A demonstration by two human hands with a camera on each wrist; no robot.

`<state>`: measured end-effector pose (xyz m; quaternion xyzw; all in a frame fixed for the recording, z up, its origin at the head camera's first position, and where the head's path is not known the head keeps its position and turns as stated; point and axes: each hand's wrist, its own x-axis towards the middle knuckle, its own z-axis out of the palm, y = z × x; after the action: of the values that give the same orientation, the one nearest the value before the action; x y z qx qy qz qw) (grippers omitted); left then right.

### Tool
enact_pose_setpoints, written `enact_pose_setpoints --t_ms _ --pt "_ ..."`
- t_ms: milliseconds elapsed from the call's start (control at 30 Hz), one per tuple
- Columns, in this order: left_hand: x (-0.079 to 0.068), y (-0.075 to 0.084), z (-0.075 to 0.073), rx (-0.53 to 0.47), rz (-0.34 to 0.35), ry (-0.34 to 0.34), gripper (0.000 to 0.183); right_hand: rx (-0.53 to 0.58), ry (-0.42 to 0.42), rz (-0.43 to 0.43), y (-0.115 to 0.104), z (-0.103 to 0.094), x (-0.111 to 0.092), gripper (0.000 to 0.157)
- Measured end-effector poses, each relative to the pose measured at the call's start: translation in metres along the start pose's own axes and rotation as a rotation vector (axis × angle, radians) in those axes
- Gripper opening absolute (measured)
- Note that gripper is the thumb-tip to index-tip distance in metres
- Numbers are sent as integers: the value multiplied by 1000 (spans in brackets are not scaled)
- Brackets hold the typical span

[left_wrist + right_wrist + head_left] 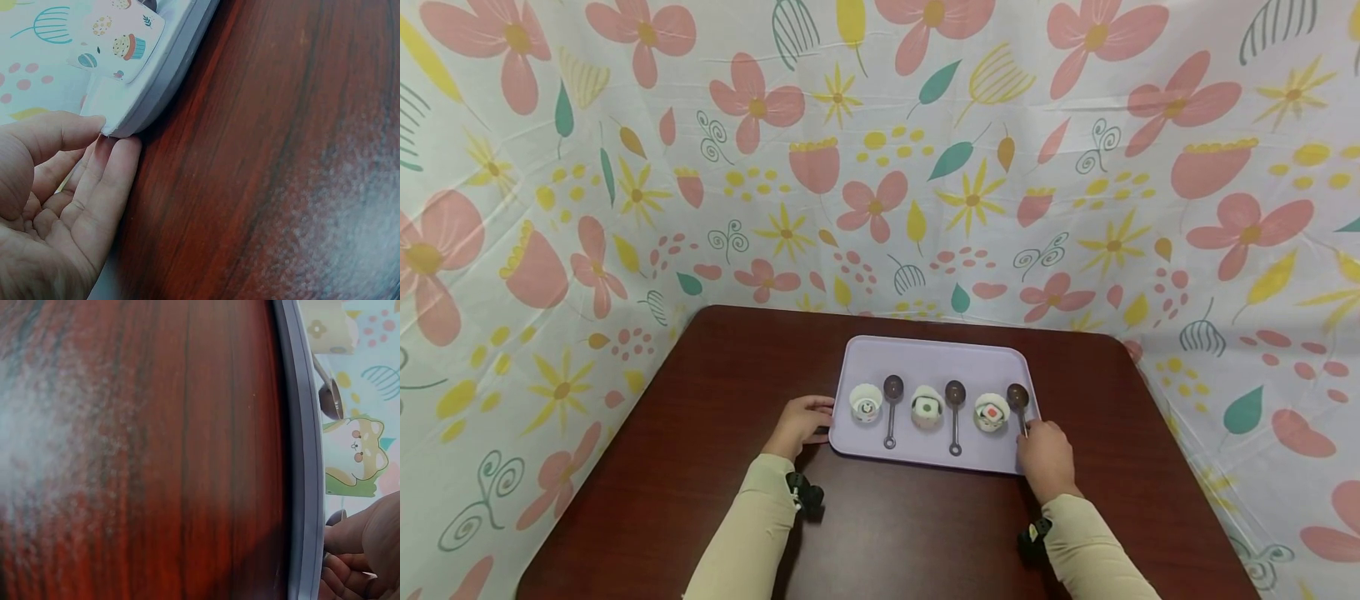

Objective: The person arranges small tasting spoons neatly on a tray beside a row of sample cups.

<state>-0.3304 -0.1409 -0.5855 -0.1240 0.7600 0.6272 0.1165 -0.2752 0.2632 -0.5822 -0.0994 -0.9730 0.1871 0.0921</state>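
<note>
A lavender tray lies on the table, and my left hand holds its left rim, thumb on top and fingers against the outside in the left wrist view. Three small patterned cups stand in a row on it: a left cup, a middle cup and a right cup, each with a small sushi-like piece inside. Brown spoons lie between them, a left spoon and a middle spoon. At the tray's right side my right hand pinches the handle of the right spoon; its handle end is hidden by the fingers.
The dark reddish-brown table extends around the tray. Behind and beside it hangs a white cloth with a flower print. A small black device is strapped on each sleeve's cuff.
</note>
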Motion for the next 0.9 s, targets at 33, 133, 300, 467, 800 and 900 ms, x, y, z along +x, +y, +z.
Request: enact_pose_setpoints --t_ms 33,133,300,467,800,900 --pt "0 0 0 3 3 0 38 0 -2 -1 0 0 0 21" --pt "0 0 0 5 1 1 38 2 -15 3 0 -1 0 20" --pt "0 -1 0 4 9 -2 37 4 -33 15 -3 -3 0 18" --pt "0 -1 -1 -4 13 -7 38 7 -21 -2 -3 -3 -2 17" --pt "1 -2 -2 -10 25 -17 38 1 -23 0 -1 0 -1 16" --pt "1 -2 -2 -13 24 -19 38 -2 -25 -5 -1 -1 -2 16"
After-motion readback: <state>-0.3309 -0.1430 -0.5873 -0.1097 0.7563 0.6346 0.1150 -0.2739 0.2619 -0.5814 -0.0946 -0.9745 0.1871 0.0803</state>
